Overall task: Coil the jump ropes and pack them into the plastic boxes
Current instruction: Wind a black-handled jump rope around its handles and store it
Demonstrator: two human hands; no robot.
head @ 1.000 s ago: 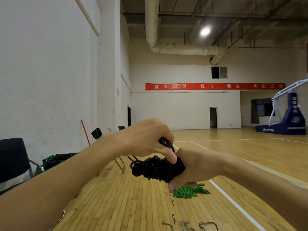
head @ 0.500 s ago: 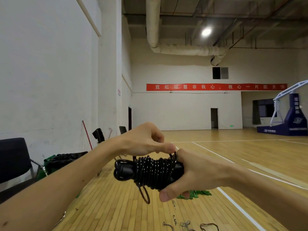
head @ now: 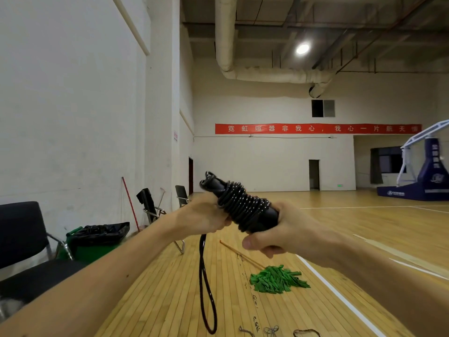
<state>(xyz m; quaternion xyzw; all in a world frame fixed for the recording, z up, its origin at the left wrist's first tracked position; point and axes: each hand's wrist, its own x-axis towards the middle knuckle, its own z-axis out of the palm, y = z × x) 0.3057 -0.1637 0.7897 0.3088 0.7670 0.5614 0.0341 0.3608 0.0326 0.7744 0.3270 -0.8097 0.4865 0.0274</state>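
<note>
The jump rope (head: 243, 207) is held in the air, up and to the left of the green mop (head: 277, 279) that lies on the floor. It is wound into a tight black bundle round its handles. The bundle's long axis slants. Its low end is almost straight above the mop and its high end (head: 209, 180) points up and further left, away from the mop.

The right hand (head: 289, 232) is clenched round the low end, with the thumb tucked underneath, and it carries the bundle's weight. The left hand (head: 204, 217) sits under the high half. Its fingers are curled round the rope where the last turns come off the bundle.

From that left hand a loose loop (head: 201, 254) hangs straight down, left of the mop, and its bottom is near the lower edge of the view. The loop lies below the bundle and roughly across its axis, on the left hand's side.

The coil looks nearly finished. Only this slack is left to wind on or tuck in, so the left hand probably has to lift it up and over the high end while the right hand keeps the bundle from turning. No plastic boxes are in view.
</note>
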